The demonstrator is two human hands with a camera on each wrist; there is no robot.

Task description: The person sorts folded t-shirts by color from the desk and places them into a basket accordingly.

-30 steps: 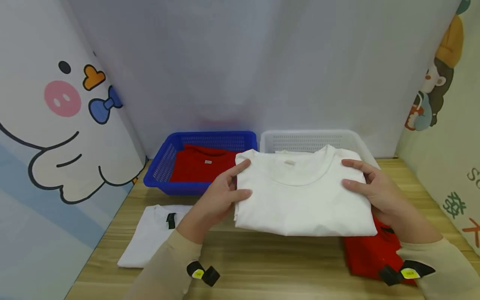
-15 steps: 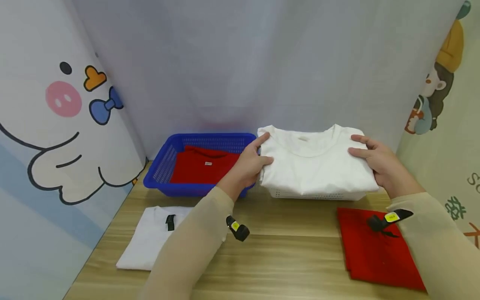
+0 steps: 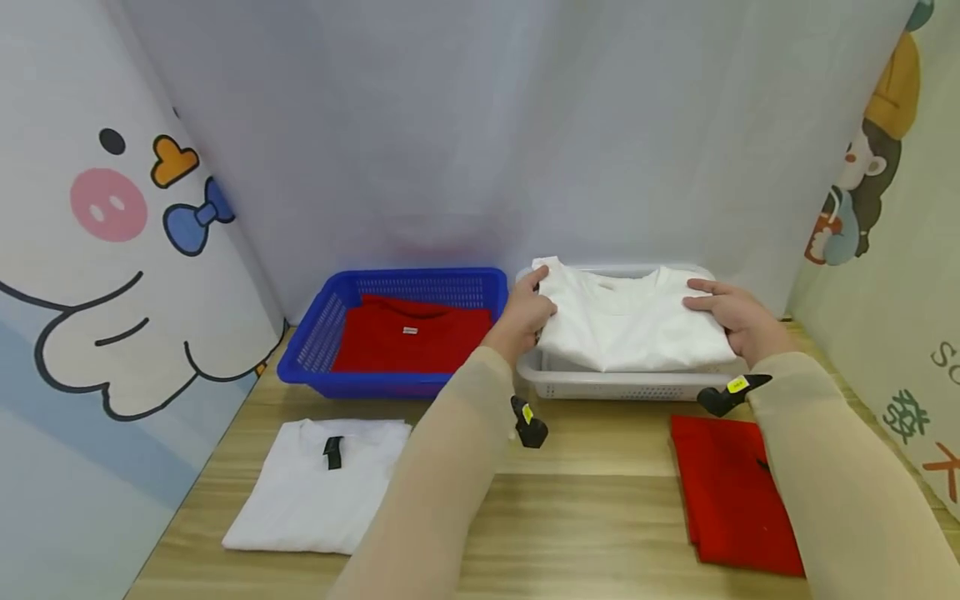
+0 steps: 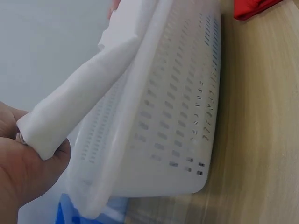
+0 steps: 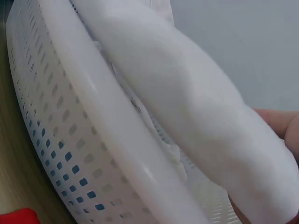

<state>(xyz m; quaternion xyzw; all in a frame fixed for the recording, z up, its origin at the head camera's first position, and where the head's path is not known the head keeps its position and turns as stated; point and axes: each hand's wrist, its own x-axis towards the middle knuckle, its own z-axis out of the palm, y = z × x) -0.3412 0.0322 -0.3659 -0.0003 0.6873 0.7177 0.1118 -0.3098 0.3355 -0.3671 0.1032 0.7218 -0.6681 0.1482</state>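
Note:
A folded white T-shirt hangs over the white plastic basket, sagging a little in the middle. My left hand pinches its left edge between thumb and fingers, and my right hand grips the right edge the same way. In the left wrist view the shirt's folded edge slants across the basket's rim. In the right wrist view the thick fold lies just inside the rim, with more white cloth below it in the basket.
Left of the white basket stands a blue basket holding a folded red T-shirt. Another folded white T-shirt with a black tag lies front left on the wooden table. A folded red garment lies front right, partly under my right sleeve.
Both hands have carried the white T-shirt forward and slightly right, from in front of the white basket to over it. Its front edge now sits inside the basket's front rim.

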